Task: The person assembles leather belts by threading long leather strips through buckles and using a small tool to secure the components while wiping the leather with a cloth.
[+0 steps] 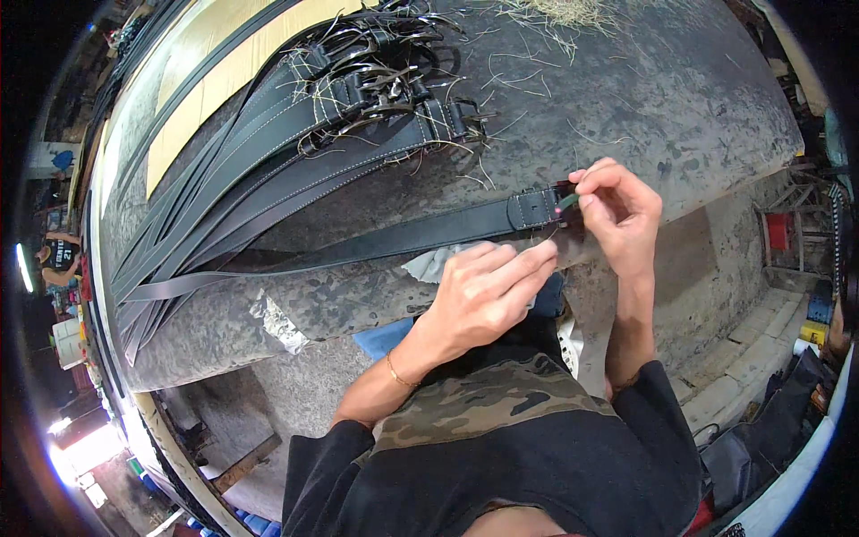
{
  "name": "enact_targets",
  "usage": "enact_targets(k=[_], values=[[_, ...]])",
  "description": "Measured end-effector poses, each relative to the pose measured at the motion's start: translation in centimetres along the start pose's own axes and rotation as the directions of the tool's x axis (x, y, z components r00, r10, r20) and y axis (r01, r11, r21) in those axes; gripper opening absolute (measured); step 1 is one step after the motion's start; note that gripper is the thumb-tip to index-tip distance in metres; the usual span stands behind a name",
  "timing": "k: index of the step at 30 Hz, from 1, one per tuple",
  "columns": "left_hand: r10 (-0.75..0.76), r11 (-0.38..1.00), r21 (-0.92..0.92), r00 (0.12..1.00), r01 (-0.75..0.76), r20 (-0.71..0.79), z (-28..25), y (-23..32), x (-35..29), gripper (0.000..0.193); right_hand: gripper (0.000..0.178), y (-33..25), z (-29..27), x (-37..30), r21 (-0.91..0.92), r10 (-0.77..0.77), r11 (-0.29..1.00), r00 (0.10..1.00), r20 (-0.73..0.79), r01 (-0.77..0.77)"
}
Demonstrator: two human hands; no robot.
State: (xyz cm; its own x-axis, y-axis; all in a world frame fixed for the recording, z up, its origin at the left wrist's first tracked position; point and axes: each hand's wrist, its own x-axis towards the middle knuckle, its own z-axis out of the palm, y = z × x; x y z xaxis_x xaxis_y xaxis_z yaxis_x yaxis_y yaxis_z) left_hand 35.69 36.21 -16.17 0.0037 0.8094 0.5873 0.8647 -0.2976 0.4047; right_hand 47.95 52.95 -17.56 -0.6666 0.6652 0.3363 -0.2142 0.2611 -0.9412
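Belt lies beyond left hand (grip unclear), beside right hand pinching green object.

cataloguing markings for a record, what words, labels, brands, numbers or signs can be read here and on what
Person's dark top, far left: pale lettering and a number, not copied out here.
Belts: no lettering I can make out.
Green thing in the right hand: too small to tell if it is marked.
Yellow item, far right: too small to read any print.
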Motion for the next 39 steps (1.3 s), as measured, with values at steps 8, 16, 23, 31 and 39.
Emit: enact_targets(k=[8, 16, 23, 31, 39], values=[[0.002, 0.995, 0.103, 0.994, 0.009, -0.107, -9.7, -0.4, 8.6, 0.021, 0.018, 0.5, -1.1, 0.5, 0.504, 0.171, 0.864, 0.951, -0.258, -0.019], [0.27, 0.799, 0.554, 0.963, -0.232, 0.015, -6.4, -17.1, 23.0, 0.025, 0.018, -1.5, -4.4, -0.6, 0.236, 0.047, 0.97, 0.912, -0.407, 0.056], [0.035, 0.862, 0.504, 0.999, -0.045, 0.03, -8.2, -15.4, 25.5, 0.018, 0.017, -2.6, -11.7, -2.9, -0.126, -0.008, 0.988, 0.801, -0.599, -0.084], [-0.022, 0.892, 0.44, 0.981, 0.108, -0.195, -14.4, -5.1, 18.0, 0.014, 0.013, -0.6, -16.2, -2.7, -0.504, -0.304, 0.862, 0.746, -0.592, -0.049], [-0.088, 0.95, 0.304, 0.996, 0.077, 0.022, -13.1, 1.0, 7.1, 0.013, 0.007, 0.0, -19.2, -2.7, -0.721, -0.353, 0.691, 0.852, -0.387, -0.041]])
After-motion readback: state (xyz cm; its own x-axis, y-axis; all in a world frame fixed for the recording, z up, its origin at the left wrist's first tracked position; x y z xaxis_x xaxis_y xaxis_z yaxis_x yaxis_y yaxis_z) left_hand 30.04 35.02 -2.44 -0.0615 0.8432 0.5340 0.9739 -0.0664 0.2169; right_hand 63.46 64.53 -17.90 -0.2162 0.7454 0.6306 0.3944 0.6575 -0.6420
